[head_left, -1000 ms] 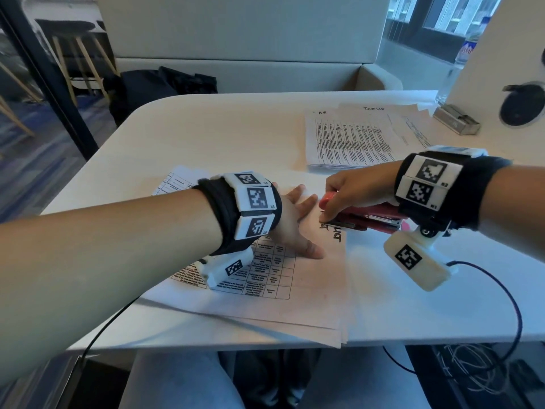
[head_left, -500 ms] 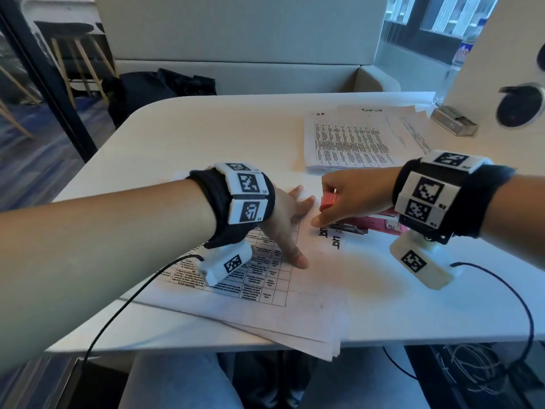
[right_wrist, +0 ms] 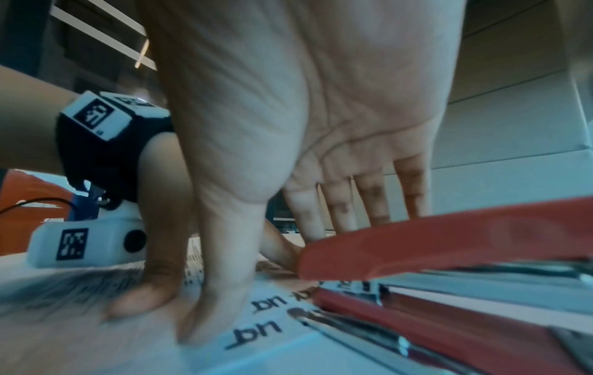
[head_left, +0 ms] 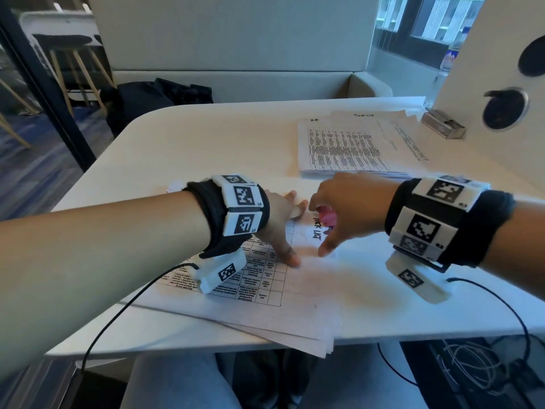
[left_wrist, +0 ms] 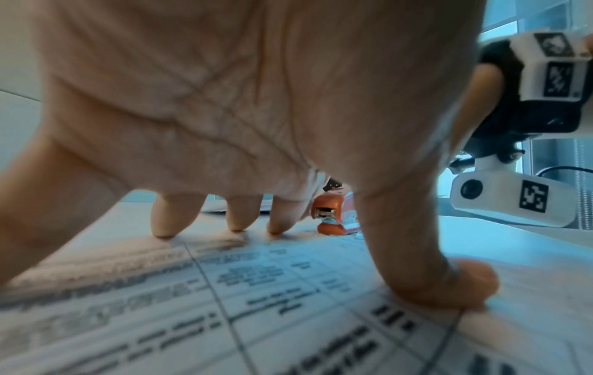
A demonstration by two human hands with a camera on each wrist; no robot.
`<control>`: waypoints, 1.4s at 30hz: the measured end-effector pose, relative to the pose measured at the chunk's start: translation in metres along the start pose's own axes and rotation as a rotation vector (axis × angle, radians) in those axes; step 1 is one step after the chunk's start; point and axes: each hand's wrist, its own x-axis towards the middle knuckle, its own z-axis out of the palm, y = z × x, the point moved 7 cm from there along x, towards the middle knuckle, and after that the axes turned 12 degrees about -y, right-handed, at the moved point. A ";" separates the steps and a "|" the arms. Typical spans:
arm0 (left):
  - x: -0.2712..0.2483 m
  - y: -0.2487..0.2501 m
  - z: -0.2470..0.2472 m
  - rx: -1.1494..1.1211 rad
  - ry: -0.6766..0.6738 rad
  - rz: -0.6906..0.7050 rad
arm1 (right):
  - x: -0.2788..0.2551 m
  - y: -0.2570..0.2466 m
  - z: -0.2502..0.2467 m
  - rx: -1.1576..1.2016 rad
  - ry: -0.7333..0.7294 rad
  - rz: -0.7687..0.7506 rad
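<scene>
A stack of printed sheets [head_left: 295, 305] lies at the near edge of the white table [head_left: 206, 137], with a table grid and handwriting on top. My left hand [head_left: 283, 231] presses it flat, its fingertips [left_wrist: 163, 228] and thumb spread on the paper [left_wrist: 224, 304]. A red stapler [head_left: 328, 217] sits at the sheets' far right corner, its mouth facing my left hand [left_wrist: 333, 215]. My right hand [head_left: 331, 231] hovers over the stapler [right_wrist: 449, 241] with straight fingers, thumb tip down on the paper [right_wrist: 256, 342]. The stapler's top hides those fingertips.
A second stack of printed pages [head_left: 345, 146] lies at the far right, a small metal box [head_left: 443, 128] beside it. A white panel with round black holes [head_left: 505, 109] stands at the right. A black bag [head_left: 159, 98] sits on the bench behind. Cables hang off the near edge.
My right hand has let go of the stapler, its fingers now straight and its thumb set down on the paper. My left hand stays pressing the sheets.
</scene>
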 end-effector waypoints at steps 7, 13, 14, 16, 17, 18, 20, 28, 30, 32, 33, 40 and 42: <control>-0.011 0.017 -0.013 0.025 0.228 0.046 | 0.000 -0.018 0.000 -0.097 -0.111 0.020; -0.020 0.021 -0.021 -0.097 0.344 0.049 | 0.000 -0.020 -0.001 -0.045 -0.131 0.036; -0.021 0.021 -0.021 -0.110 0.351 0.046 | 0.000 -0.019 -0.001 -0.029 -0.134 0.035; -0.022 0.023 -0.021 -0.107 0.371 0.059 | -0.001 -0.018 -0.001 0.011 -0.138 0.045; -0.023 0.025 -0.021 -0.108 0.383 0.072 | -0.001 -0.018 0.000 0.021 -0.139 0.052; -0.023 0.027 -0.022 -0.116 0.398 0.086 | -0.001 -0.018 0.000 0.021 -0.138 0.060; -0.024 0.028 -0.022 -0.133 0.417 0.097 | -0.001 -0.020 -0.001 0.022 -0.149 0.081; -0.021 0.027 -0.022 -0.195 0.455 0.094 | -0.005 -0.023 -0.007 0.074 -0.146 0.131; -0.021 0.027 -0.022 -0.197 0.459 0.103 | -0.006 -0.022 -0.008 0.079 -0.135 0.124; -0.021 0.026 -0.022 -0.210 0.461 0.112 | -0.006 -0.022 -0.008 0.071 -0.134 0.123; -0.021 0.026 -0.022 -0.221 0.464 0.118 | -0.005 -0.023 -0.008 0.067 -0.136 0.123; -0.020 0.028 -0.022 -0.224 0.479 0.118 | -0.007 -0.023 -0.006 0.058 -0.143 0.123; -0.021 0.029 -0.021 -0.218 0.483 0.106 | -0.007 -0.023 -0.006 0.057 -0.144 0.120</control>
